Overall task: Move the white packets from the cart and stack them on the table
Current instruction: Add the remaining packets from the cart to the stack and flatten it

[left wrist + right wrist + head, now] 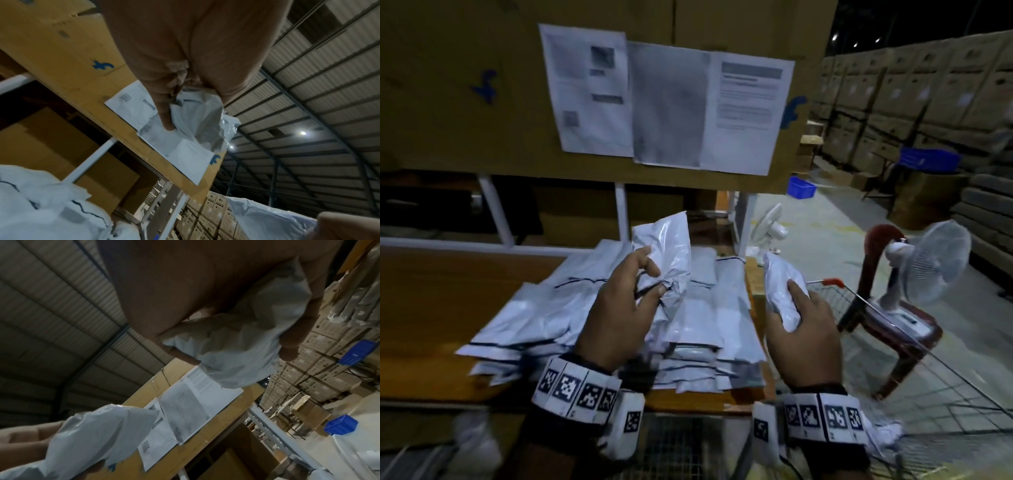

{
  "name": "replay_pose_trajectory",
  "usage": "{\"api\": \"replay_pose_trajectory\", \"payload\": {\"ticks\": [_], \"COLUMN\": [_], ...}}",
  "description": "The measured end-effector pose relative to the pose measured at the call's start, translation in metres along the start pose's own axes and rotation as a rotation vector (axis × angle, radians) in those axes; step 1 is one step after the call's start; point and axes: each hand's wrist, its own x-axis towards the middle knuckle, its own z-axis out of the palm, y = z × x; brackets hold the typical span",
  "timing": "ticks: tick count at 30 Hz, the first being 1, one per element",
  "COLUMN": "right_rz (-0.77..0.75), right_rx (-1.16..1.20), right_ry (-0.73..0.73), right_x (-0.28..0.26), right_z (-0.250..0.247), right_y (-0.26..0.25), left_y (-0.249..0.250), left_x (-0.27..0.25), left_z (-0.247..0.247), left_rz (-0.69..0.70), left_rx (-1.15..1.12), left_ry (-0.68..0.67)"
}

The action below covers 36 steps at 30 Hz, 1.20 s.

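Over the table [431, 291] my left hand [616, 308] pinches one white packet [667, 253] above the stack [558, 308]; my right hand [804, 325] clutches a second packet [782, 287] past the edge, above the cart [893, 342]. Risks: slick film slipping, loose stack sliding when I drop these on.

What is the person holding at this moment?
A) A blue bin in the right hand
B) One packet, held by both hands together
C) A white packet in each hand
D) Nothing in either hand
C: the left hand grips one white packet above the pile on the table, and the right hand grips a second packet.
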Motion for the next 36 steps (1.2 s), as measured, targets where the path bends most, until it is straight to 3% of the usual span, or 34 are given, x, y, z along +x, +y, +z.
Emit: {"api": "replay_pose_trajectory", "payload": {"ticks": [4,8,15,29,36], "right_rz": [0.022,0.009,-0.043,-0.054,-0.028], "right_rx": [0.068,0.076,0.031,0.024,-0.017], "right_ry": [0.003,-0.04,-0.132,-0.17,-0.114], "right_x": [-0.009,-0.016,0.015,0.064,0.073], "right_z": [0.05,0.077,0.114,0.196,0.242], "right_y": [-0.037,-0.058,-0.086,-0.133,-0.164], "left_y": [-0.053,-0.105,-0.189,-0.371,-0.432], "left_x": [0.01,0.034,0.108,0.207,0.217], "left_z": [-0.058,-0.103,-0.148,-0.141,-0.125], "left_rz": [-0.069,-0.109,-0.187,-0.342,-0.337], "left_rx": [0.013,0.021,0.142,0.499,0.532], "left_ry": [0.043,0.003,-0.013,-0.214,-0.498]}}
